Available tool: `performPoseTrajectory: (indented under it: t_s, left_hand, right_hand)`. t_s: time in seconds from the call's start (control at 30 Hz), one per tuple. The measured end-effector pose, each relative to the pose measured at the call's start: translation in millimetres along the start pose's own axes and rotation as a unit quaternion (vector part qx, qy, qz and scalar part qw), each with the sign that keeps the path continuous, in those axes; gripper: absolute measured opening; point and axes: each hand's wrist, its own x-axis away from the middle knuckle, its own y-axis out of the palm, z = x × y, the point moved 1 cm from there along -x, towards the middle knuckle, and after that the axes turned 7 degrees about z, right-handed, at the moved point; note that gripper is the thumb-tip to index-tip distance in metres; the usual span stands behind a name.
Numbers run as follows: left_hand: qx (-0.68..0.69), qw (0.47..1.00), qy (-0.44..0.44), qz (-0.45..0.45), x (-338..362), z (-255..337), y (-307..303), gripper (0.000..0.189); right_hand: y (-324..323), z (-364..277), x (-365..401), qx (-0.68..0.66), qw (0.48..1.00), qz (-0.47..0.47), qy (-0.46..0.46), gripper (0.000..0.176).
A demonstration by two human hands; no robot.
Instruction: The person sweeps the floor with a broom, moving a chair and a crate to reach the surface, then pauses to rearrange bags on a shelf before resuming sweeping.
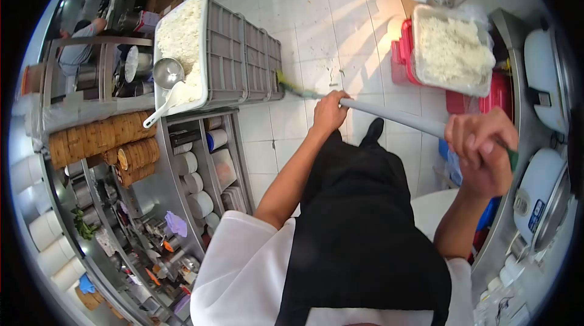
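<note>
Across the middle of the frame: you hold a long broom (395,117) slantwise over the white tiled floor (316,28), its grey shaft running from right of centre up toward the left.
Broom head: the green-and-yellow bristles (286,87) are down at the floor, just beside the lower corner of the grey crate (243,58) of rice in the upper left.
Left hand: your left hand (329,113) is wrapped around the shaft at about mid-length, fingers closed over it, the arm stretched nearly straight from the shoulder at lower left.
Right hand: your right hand (480,149) is clenched around the top of the shaft, just short of the green end cap (514,159); the elbow is bent and the forearm rises from the lower right.
Handling: it reads as light and stiff, a rigid pole unlikely to flex, with the drag all at the bristle end; the smooth shaft looks liable to slip in damp palms.
Where to hold: a wide two-handed hold, one hand high and one at mid-shaft, as yours sit now, looks the sound purchase.
Upper left: a metal ladle (168,72) lies in the rice and a white spoon (159,112) hangs over the crate's edge; bamboo steamers (103,137) are stacked just below.
Upper right: a clear tub (450,87) of rice sits on red crates (403,52); rice cookers (543,76) line the right edge.
Far upper left: another person's grey sleeve (79,52) shows at a counter.
</note>
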Motion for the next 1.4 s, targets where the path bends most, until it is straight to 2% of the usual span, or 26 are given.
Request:
performPoseTrajectory:
  t_s: [0.03,0.1,0.13,0.2,0.23,0.27,0.3,0.37,0.43,0.47,0.5,0.53,0.6,0.67,0.73,0.83,0.9,0.93,1.0,1.07,1.1,1.13,1.2,1.23,1.27,1.4]
  left_hand:
    - [-0.004,1.000,-0.001,-0.014,16,4,11,0.014]
    - [-0.060,0.985,-0.141,-0.075,54,1,43,0.016]
    - [0.034,0.964,-0.230,-0.128,69,-12,70,0.026]
    - [0.180,0.936,-0.255,-0.164,89,-4,95,0.043]
    - [0.224,0.927,-0.245,-0.174,90,-6,114,0.057]
    - [0.120,0.976,-0.122,-0.136,88,4,117,0.052]
    - [0.136,0.983,-0.060,-0.108,78,18,115,0.051]
    - [0.143,0.983,-0.062,-0.099,51,51,107,0.053]
    - [0.142,0.988,0.052,-0.003,14,44,132,0.053]
    - [0.139,0.988,0.064,-0.005,-10,60,117,0.045]
    - [0.144,0.985,0.076,0.054,-21,74,104,0.033]
    - [0.167,0.984,0.021,0.067,-36,77,100,0.020]
    - [0.221,0.972,-0.074,-0.016,-41,93,56,0.014]
    - [0.125,0.990,0.033,0.058,-42,81,40,0.017]
    - [0.053,0.998,0.010,0.023,-27,74,8,0.018]
    - [0.018,0.999,-0.013,-0.028,-27,13,8,0.022]
    - [0.116,0.974,-0.148,-0.128,-39,-30,9,0.024]
    - [0.115,0.976,-0.161,-0.088,-48,-42,11,0.023]
    - [0.128,0.982,-0.138,-0.009,-70,-55,-6,0.020]
    - [0.139,0.987,-0.024,0.082,-103,-92,-5,0.020]
    - [0.207,0.975,-0.045,0.073,-124,-106,-3,0.023]
    - [0.181,0.979,0.010,0.095,-137,-112,-10,0.023]
    - [0.181,0.980,0.028,0.078,-141,-102,-43,0.022]
    - [0.177,0.980,0.050,0.072,-130,-94,-57,0.021]
    - [0.174,0.981,0.050,0.065,-117,-87,-67,0.021]
    - [0.161,0.987,0.019,-0.014,-57,-68,-93,0.017]
  right_hand:
    - [-13,3,1,-0.002,1.000,0.014,0.004,0.012]
    - [-34,17,6,-0.011,0.997,0.038,0.066,0.017]
    - [-40,23,13,-0.010,0.997,0.045,0.069,0.017]
    - [-49,34,9,0.020,0.989,0.072,0.125,0.021]
    - [-43,26,9,0.078,0.986,0.067,0.129,0.022]
    - [-34,15,15,0.133,0.981,0.061,0.126,0.024]
    - [-29,5,16,0.163,0.980,0.052,0.105,0.026]
    - [-21,-21,12,0.197,0.979,0.041,0.028,0.029]
    - [-12,-36,4,0.175,0.982,0.028,-0.064,0.027]
    - [-12,-36,-4,0.176,0.979,0.005,-0.100,0.026]
    - [-10,-37,-9,0.173,0.978,-0.009,-0.119,0.025]
    - [-4,-45,-17,0.178,0.973,-0.033,-0.145,0.025]
    - [6,-56,-31,0.125,0.990,-0.039,-0.061,0.021]
    - [28,-64,-38,0.075,0.992,-0.056,-0.082,0.019]
    - [42,-63,-50,0.000,0.995,-0.054,-0.078,0.013]
    - [44,3,-84,-0.018,1.000,0.004,-0.007,0.013]
    - [60,52,-92,-0.006,0.999,0.040,-0.024,0.013]
    - [74,53,-91,-0.008,0.999,0.039,-0.037,0.013]
    - [101,70,-86,0.006,0.998,0.005,-0.060,0.013]
    - [125,88,-70,0.100,0.992,-0.028,-0.068,0.010]
    - [136,96,-69,0.106,0.992,-0.017,-0.064,0.010]
    - [146,102,-67,0.131,0.987,-0.013,-0.090,0.010]
    - [166,100,-69,0.160,0.979,-0.009,-0.123,0.010]
    - [178,92,-65,0.101,0.986,0.025,-0.127,0.011]
    - [192,80,-64,0.104,0.980,-0.003,-0.168,0.012]
    - [210,55,-65,0.057,0.979,0.097,-0.169,0.014]
